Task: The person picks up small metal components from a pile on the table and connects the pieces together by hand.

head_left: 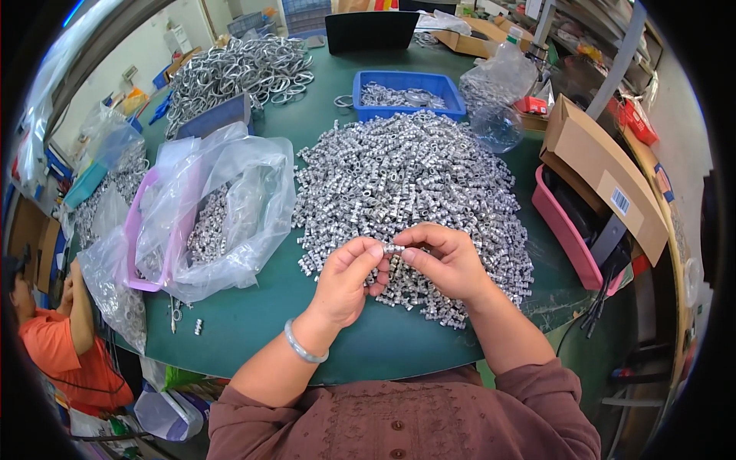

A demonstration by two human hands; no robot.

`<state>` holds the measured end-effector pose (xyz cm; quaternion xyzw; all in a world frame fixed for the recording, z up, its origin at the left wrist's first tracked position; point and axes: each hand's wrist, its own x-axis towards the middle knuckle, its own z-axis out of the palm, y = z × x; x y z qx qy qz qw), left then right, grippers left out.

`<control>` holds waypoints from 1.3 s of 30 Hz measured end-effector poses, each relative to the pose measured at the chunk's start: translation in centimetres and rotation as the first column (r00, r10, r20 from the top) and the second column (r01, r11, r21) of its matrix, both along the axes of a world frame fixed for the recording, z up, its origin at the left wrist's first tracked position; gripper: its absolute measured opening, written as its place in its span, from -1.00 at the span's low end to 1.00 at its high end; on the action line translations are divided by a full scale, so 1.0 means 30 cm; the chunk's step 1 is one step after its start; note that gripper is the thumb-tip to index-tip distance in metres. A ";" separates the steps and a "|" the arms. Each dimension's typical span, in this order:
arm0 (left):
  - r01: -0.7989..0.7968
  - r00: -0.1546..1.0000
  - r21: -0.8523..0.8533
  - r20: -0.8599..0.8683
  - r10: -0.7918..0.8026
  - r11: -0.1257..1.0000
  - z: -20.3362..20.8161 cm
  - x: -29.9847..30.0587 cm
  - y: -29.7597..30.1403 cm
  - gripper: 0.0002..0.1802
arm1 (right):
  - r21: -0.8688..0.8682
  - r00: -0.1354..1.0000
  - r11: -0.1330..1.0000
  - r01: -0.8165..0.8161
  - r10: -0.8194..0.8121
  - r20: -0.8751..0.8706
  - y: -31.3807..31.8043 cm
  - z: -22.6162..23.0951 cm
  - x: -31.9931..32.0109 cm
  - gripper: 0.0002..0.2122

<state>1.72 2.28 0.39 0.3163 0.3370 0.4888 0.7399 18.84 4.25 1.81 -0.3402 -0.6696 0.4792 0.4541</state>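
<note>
Small silver metal fitting [392, 248] at lower centre of the frame, pinched end to end between thumb and forefinger tips of the left hand [346, 280] and the right hand [447, 261], held just above the near edge of a large heap of like fittings [406, 180]. Heap lies on a green desk [253, 322]; at left centre a pink bin lined with a clear plastic bag [222, 207] holds more. Blue tray [406, 93] at upper centre, coiled metal rings [238, 73] upper left, cardboard box [602, 172] at right, a person in orange [57, 337] at lower left.
</note>
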 end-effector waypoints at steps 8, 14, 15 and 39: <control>-0.012 0.999 0.070 0.044 0.009 0.997 -0.006 0.003 0.000 -0.90 | -0.176 0.985 0.983 -0.045 0.014 -0.174 -0.007 -0.021 -0.003 -0.84; -0.010 0.998 0.038 0.068 0.008 0.999 -0.015 0.012 0.000 -0.86 | -0.052 0.994 0.998 -0.017 0.012 -0.104 -0.002 -0.038 0.002 -0.84; -0.010 0.998 0.035 0.066 0.008 0.999 -0.017 0.011 0.000 -0.86 | -0.055 0.994 0.998 -0.017 0.011 -0.106 -0.003 -0.039 0.001 -0.84; 0.108 0.924 -0.169 0.381 -0.036 0.980 -0.041 -0.023 0.035 -0.79 | 0.663 0.658 0.747 0.041 -0.520 0.545 0.133 0.079 0.061 -0.85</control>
